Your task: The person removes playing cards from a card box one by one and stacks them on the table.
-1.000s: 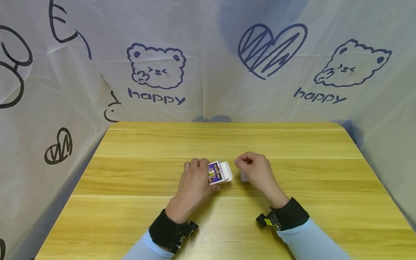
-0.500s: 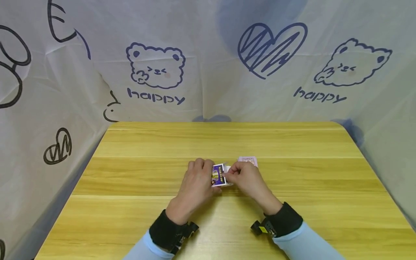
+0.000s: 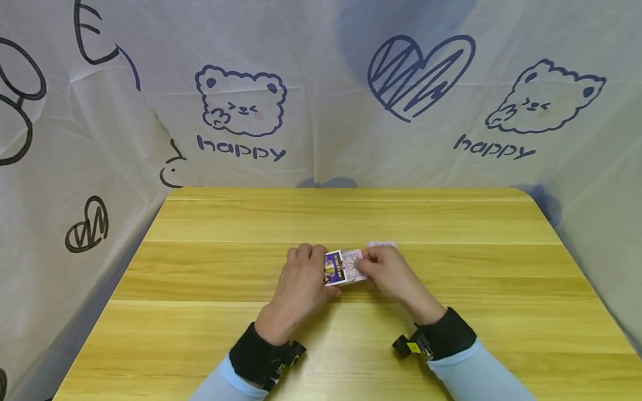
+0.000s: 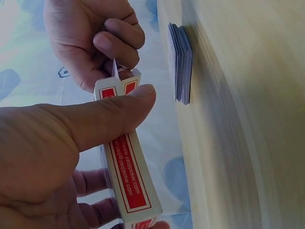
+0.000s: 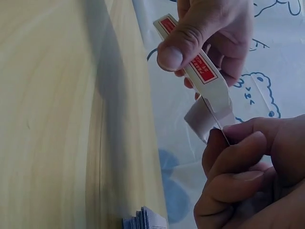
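My left hand (image 3: 300,275) grips a playing card box (image 3: 333,267) with a purple and yellow front. In the left wrist view the thumb presses on the box's narrow red and white side (image 4: 129,174). The open end faces right, with a white flap (image 5: 202,117) folded out. A playing card (image 3: 353,265) with a patterned pinkish back sticks partly out of that end. My right hand (image 3: 393,273) pinches the card's outer edge between thumb and forefinger. Behind the right hand, a deck of playing cards (image 3: 382,244) lies on the table, mostly hidden in the head view.
The wooden table (image 3: 225,223) spans the area under both hands. A pale cloth backdrop (image 3: 331,139) with drawn bears and hearts stands along its far edge and sides. Both wrists carry black bands with small cameras.
My right hand moved from over the deck to the box's mouth, then back slightly right. The card now shows between box and fingers. The left hand has kept its hold, nearly still.
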The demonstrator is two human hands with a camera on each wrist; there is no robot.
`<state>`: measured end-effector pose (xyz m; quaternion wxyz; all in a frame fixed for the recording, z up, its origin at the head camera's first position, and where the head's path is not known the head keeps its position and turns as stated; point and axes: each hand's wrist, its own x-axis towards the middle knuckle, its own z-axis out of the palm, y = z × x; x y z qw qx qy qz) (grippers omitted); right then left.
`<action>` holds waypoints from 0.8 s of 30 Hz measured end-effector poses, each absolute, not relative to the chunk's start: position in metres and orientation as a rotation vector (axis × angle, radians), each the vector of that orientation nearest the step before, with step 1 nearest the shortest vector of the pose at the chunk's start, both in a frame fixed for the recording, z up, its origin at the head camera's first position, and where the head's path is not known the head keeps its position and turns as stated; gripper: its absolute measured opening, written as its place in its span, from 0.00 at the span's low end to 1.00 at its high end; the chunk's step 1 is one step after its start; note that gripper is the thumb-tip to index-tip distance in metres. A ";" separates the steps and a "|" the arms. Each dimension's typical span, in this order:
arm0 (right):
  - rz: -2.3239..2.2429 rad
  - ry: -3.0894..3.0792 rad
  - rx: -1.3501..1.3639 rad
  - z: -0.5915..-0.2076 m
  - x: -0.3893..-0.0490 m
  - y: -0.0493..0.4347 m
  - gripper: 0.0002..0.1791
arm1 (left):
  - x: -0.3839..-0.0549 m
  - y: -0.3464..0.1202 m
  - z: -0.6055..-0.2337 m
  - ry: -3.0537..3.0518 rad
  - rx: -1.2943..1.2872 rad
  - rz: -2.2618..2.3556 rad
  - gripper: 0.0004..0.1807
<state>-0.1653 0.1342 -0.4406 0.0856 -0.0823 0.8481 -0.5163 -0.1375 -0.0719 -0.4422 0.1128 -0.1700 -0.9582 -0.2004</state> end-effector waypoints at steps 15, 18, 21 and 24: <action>-1.861 2.269 -0.054 -0.433 -0.173 0.149 0.09 | -0.140 -0.076 -0.442 -2.770 -0.379 -0.594 0.44; -2.024 2.221 0.027 -0.428 -0.175 0.154 0.09 | -0.140 -0.076 -0.442 -2.771 -0.372 -0.601 0.44; -2.128 2.216 0.068 -0.424 -0.176 0.160 0.10 | -0.140 -0.076 -0.442 -2.770 -0.368 -0.608 0.44; -2.163 2.258 0.099 -0.422 -0.179 0.166 0.14 | -0.140 -0.076 -0.441 -2.770 -0.365 -0.611 0.43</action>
